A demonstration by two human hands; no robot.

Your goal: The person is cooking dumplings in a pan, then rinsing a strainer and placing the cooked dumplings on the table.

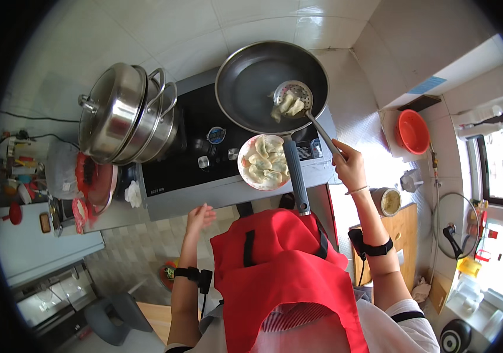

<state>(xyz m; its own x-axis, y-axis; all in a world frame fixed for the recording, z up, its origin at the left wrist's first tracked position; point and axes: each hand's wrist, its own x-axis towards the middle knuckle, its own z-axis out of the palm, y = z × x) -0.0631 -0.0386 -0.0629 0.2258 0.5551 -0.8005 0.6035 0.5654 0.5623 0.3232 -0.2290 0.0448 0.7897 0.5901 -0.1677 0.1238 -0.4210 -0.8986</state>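
Observation:
My right hand (349, 164) grips the handle of a metal skimmer (306, 88). Its perforated bowl, with a few dumplings (294, 106) on it, is over the right part of a large dark frying pan (251, 88). The pan's grey handle (296, 172) points towards me. Just left of that handle, a plate with a patterned rim (242, 173) full of dumplings (262, 159) rests at the front edge of the black gas cooktop (180, 163). My left hand (201, 217) is held in the air in front of the counter edge, fingers apart, with nothing in it.
A stacked steel steamer (121, 114) stands on the cooktop's left side. At the right are a jar (390, 202), a wooden board (406, 229), a red plastic basin (413, 131) on the wall and a glass lid (454, 225). A white crumpled cloth or tissue (133, 194) lies left of the cooktop.

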